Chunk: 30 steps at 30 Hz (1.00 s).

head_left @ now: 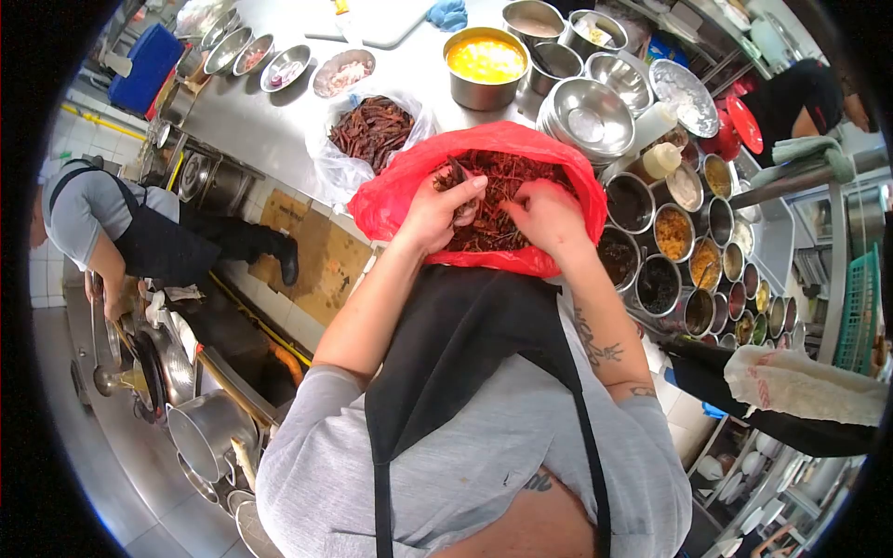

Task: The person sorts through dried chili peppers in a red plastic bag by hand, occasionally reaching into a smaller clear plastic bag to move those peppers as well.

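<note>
A red plastic bag (391, 193) stands wide open in front of me, filled with dark red dried chilies (493, 234). My left hand (445, 206) is over the bag's left side, its fingers curled around a few dried chilies. On the other side, my right hand (551, 216) reaches in with bent fingers, the fingertips closed together among the chilies. Exactly how many pieces it pinches is hidden. Behind the red bag, to the left, a clear plastic bag (323, 160) holds more whole dried chilies (372, 128).
A steel pot of yellow-orange liquid (486, 63) stands behind the bag, near stacked steel bowls (588, 110). Several ingredient containers (673, 232) line the right side. Small bowls (286, 69) sit at the back left. Another person (130, 209) works by pans at left.
</note>
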Tool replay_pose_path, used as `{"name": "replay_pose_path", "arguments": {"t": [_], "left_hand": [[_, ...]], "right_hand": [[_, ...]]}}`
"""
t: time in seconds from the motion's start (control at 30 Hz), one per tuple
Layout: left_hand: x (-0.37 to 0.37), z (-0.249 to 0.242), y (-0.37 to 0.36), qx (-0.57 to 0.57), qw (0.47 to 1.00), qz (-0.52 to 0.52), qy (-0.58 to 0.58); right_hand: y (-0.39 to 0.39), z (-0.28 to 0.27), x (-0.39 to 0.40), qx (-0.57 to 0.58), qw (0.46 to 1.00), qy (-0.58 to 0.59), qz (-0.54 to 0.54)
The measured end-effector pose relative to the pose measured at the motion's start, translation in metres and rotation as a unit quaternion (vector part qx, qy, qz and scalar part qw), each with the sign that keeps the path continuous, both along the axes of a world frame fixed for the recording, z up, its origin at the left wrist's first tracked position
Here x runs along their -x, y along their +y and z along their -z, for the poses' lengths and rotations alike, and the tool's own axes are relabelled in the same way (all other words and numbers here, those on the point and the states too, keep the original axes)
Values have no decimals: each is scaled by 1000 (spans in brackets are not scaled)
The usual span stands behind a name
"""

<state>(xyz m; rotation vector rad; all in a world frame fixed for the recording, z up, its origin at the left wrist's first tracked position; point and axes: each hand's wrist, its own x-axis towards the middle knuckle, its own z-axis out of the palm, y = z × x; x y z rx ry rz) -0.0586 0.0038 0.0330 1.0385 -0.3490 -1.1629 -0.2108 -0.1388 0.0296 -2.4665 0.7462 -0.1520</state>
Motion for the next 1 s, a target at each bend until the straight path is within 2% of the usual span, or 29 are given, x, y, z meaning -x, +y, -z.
{"name": "replay_pose_path", "arguments": {"t": [0.1, 0.2, 0.33, 0.43, 0.47, 0.53, 0.6, 0.73, 0.83, 0.93, 1.0], "left_hand": [[0, 3, -1, -44, 998, 0, -39], [1, 7, 1, -70, 989, 33, -130], [2, 17, 0, -87, 971, 89, -205], [12, 12, -6, -14, 949, 77, -304], [17, 7, -8, 1, 951, 52, -306], [15, 4, -8, -39, 943, 65, -323], [16, 2, -9, -68, 929, 57, -360], [18, 3, -10, 0, 861, 5, -509], [16, 12, -8, 36, 838, 19, -544], [12, 16, -8, 95, 807, 17, -583], [13, 11, -8, 103, 793, 25, -600]], "right_hand": [[6, -8, -5, -1, 999, 50, -8], [3, -11, -6, -32, 999, -12, 15], [-2, -23, -4, -153, 983, -90, 39], [5, -31, -6, -142, 983, -113, 30], [6, -28, -6, -194, 969, -145, 43], [8, -19, -9, -296, 930, -210, 66], [8, -16, -9, -268, 938, -207, 76], [7, -1, -9, -282, 933, -213, 75], [5, 8, -3, -317, 921, -221, 52], [4, 1, 3, -432, 880, -189, 57], [-1, -4, 7, -425, 892, -153, 28]]}}
